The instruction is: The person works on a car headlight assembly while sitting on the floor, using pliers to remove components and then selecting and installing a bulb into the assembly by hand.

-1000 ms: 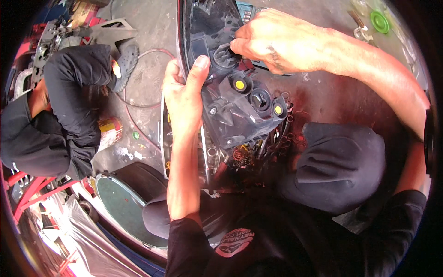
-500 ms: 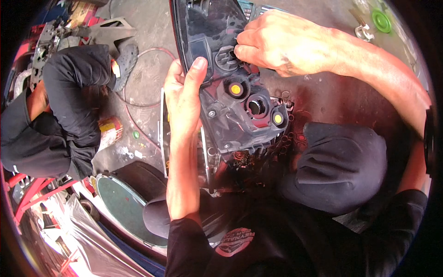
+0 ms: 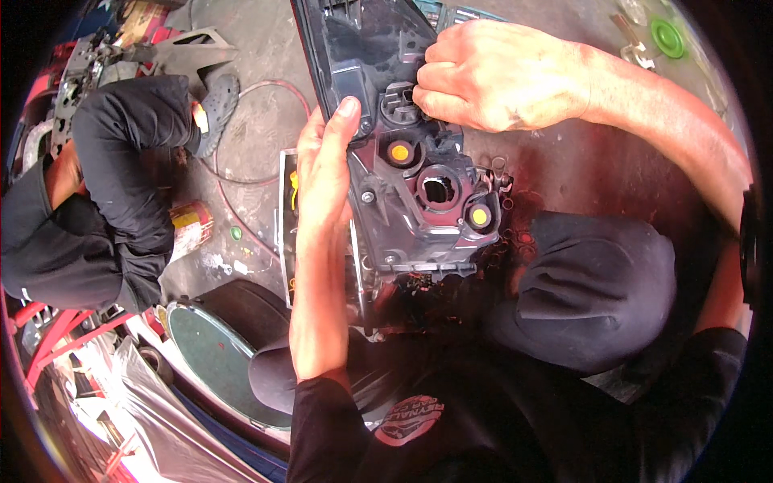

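Note:
A black car headlight housing (image 3: 385, 211) is held up before me with its back side facing me. Round sockets open in it, two of them with yellow centres, and a ribbed round black cap (image 3: 398, 103) sits higher up. My left hand (image 3: 326, 161) grips the housing's left side, thumb over the near face and fingers behind. Against the upper right side, beside the cap, my right hand (image 3: 491, 76) is closed with its fingers curled in. Whatever those fingertips hold is hidden behind the knuckles.
Another person in dark trousers (image 3: 125, 161) crouches at the left. A red hose (image 3: 250, 183) curls over the floor near a paint-spotted can (image 3: 192, 225). A round dark-green-topped stool or drum (image 3: 213, 362) stands at lower left. A green ring-shaped lid (image 3: 667, 37) lies at far right.
The headlight housing has turned slightly, its lower end swinging a little to the left. My right hand has shifted slightly right and stays closed; my left keeps its grip.

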Available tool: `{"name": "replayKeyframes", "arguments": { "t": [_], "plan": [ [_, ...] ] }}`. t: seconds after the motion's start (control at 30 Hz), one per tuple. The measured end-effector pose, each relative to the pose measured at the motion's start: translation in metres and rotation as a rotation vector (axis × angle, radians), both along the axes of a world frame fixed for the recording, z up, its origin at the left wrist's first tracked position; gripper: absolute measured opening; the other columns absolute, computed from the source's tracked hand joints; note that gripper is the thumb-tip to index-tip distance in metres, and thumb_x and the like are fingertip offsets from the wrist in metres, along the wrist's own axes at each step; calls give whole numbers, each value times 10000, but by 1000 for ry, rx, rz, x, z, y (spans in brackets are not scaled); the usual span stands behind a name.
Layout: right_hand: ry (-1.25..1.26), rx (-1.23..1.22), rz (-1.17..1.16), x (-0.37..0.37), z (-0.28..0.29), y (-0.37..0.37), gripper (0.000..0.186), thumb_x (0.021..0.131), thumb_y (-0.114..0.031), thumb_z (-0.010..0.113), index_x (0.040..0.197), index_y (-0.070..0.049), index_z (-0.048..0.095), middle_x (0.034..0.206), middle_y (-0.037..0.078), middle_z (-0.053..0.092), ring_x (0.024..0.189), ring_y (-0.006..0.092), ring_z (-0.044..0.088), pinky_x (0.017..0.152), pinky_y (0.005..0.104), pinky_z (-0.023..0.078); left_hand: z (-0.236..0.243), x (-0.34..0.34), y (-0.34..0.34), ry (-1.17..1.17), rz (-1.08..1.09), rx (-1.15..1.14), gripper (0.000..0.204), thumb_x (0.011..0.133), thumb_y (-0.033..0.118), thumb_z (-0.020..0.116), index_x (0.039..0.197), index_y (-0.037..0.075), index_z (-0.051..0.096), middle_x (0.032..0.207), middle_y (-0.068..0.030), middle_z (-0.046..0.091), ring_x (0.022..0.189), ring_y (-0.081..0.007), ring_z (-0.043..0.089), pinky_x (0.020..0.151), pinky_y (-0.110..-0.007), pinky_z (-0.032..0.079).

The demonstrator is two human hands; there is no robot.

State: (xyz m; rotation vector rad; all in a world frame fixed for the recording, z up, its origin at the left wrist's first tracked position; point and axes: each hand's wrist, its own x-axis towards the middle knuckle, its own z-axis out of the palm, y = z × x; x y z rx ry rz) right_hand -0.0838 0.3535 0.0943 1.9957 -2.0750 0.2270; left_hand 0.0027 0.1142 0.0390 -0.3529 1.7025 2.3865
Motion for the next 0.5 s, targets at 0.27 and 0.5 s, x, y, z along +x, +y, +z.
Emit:
{"name": "replayKeyframes", "arguments": {
  "t": [0.27, 0.5],
  "plan": [
    [-52, -3, 45, -4, -17, 0, 196, 844, -128, 621, 945, 40, 641, 843, 151, 633, 832, 354, 661, 711, 445, 535, -2, -1, -1, -60, -53, 30, 404, 1000, 306, 690, 1253, -4, 637, 1124, -86, 718, 979, -165, 688, 893, -343, 560],
    [-422, -96, -259, 5, -14, -4, 252, 835, -8, 635, 1078, 51, 655, 910, 169, 646, 906, 373, 664, 760, 460, 545, -7, -11, -6, 48, 55, 55, 339, 1007, 259, 700, 1237, 24, 621, 1097, -74, 704, 946, -143, 678, 844, -319, 573]
  ]
}}
